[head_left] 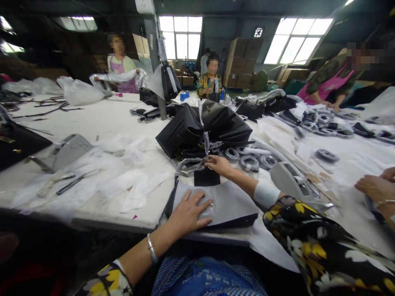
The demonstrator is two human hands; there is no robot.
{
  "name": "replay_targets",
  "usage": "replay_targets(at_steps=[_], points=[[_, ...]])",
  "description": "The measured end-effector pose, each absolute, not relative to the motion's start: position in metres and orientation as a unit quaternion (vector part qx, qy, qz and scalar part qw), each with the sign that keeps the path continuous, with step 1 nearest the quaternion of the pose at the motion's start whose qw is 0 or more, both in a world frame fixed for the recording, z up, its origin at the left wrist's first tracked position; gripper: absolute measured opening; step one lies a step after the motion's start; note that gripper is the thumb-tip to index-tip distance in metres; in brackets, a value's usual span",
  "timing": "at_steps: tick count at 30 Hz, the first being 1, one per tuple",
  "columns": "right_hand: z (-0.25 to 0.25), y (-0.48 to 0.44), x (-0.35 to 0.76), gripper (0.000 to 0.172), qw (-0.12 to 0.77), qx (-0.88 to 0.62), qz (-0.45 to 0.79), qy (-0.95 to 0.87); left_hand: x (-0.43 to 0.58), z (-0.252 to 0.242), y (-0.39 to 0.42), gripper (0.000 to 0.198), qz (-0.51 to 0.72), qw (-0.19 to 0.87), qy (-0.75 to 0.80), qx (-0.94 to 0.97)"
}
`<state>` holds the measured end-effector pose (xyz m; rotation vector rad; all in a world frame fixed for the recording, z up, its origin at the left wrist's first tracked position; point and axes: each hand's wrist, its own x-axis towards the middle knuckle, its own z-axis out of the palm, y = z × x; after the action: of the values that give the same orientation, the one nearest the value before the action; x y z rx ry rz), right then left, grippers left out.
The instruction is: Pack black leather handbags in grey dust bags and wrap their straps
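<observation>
A black handbag [237, 223] lies at the table's front edge, its upper side covered by a white protective sheet [231, 197]. My left hand [189, 211] rests flat on that sheet with its fingers spread. At the bag's far side my right hand [219, 164] pinches a small piece by the plastic-wrapped handle [191, 164]; the fingers partly hide it, and I cannot make out what it is. A black flap [206, 178] shows just below the right fingers. Behind stand several black bags [228, 123] close together.
Rolled wrapped straps [249, 163] lie right of the bags. Grey tape dispensers [72, 152] [290, 181] stand on both sides. Loose white wrapping [135, 176] and a black pen [70, 185] are at left. Another person's hands [378, 189] are at the right edge.
</observation>
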<state>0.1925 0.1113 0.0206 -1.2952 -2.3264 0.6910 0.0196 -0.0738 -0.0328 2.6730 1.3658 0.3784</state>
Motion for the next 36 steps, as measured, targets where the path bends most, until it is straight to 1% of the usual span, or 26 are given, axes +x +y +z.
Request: replay_targets(at_steps=[2, 6, 8, 12, 17, 19, 21, 24, 26, 28, 32, 36], points=[[0.022, 0.106, 0.192, 0.039, 0.200, -0.455, 0.261, -0.828, 0.020, -0.032, -0.074, 0.062, 0.124, 0.065, 0.451, 0.881], [0.033, 0.067, 0.212, 0.021, 0.213, -0.407, 0.273, -0.845, 0.019, -0.032, -0.073, 0.062, 0.123, 0.077, 0.454, 0.879], [0.036, 0.043, 0.224, 0.019, 0.204, -0.356, 0.280, -0.868, 0.019, -0.033, -0.072, 0.061, 0.131, 0.080, 0.450, 0.880], [0.022, 0.008, 0.242, 0.033, 0.145, -0.238, 0.271, -0.922, 0.019, -0.035, -0.072, 0.056, 0.152, 0.078, 0.448, 0.878], [-0.009, 0.003, 0.254, 0.053, 0.088, -0.193, 0.266, -0.940, 0.019, -0.040, -0.075, 0.055, 0.179, 0.070, 0.447, 0.874], [-0.016, 0.004, 0.254, 0.055, 0.093, -0.184, 0.277, -0.939, 0.019, -0.042, -0.079, 0.056, 0.199, 0.058, 0.451, 0.868], [-0.018, 0.001, 0.254, 0.052, 0.106, -0.179, 0.287, -0.935, 0.020, -0.042, -0.085, 0.056, 0.219, 0.030, 0.461, 0.860], [-0.020, -0.004, 0.252, 0.043, 0.125, -0.192, 0.298, -0.927, 0.025, -0.044, -0.094, 0.053, 0.237, -0.038, 0.469, 0.850], [-0.024, -0.005, 0.252, 0.037, 0.121, -0.222, 0.303, -0.919, 0.029, -0.051, -0.093, 0.051, 0.232, -0.075, 0.438, 0.865], [-0.027, -0.001, 0.251, 0.035, 0.114, -0.237, 0.311, -0.913, 0.030, -0.059, -0.086, 0.045, 0.231, -0.077, 0.393, 0.887], [-0.021, 0.002, 0.248, 0.036, 0.079, -0.245, 0.317, -0.913, 0.030, -0.064, -0.075, 0.037, 0.204, -0.084, 0.364, 0.905], [-0.012, 0.004, 0.242, 0.032, 0.073, -0.222, 0.267, -0.935, 0.029, -0.060, -0.074, 0.036, 0.189, -0.088, 0.358, 0.910]])
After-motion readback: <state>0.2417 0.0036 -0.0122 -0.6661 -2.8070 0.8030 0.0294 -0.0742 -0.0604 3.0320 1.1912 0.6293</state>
